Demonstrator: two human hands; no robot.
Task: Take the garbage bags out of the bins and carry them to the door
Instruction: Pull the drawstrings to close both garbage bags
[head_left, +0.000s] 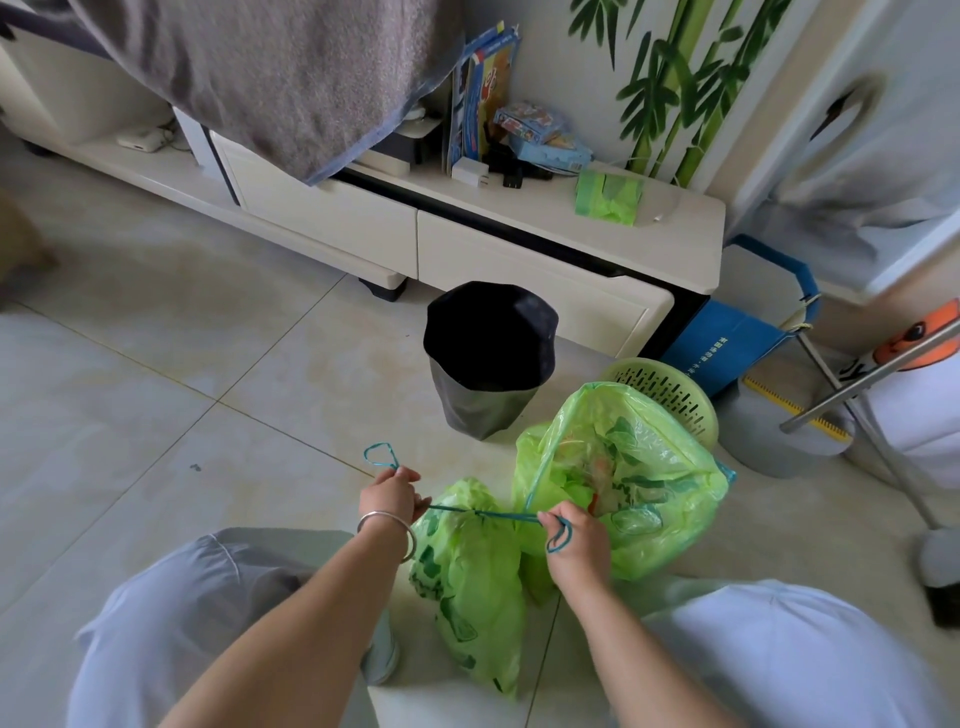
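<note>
head view: we crouch over two green garbage bags on the tiled floor. our left hand (390, 493) and right hand (571, 535) are each clenched on the blue drawstring (483, 514), pulled taut across the neck of the near bag (467, 571). the far bag (623, 467) gapes open just right of it, near the green bin (670, 389). we should pull evenly outward, cinch fully, then knot before lifting.
</note>
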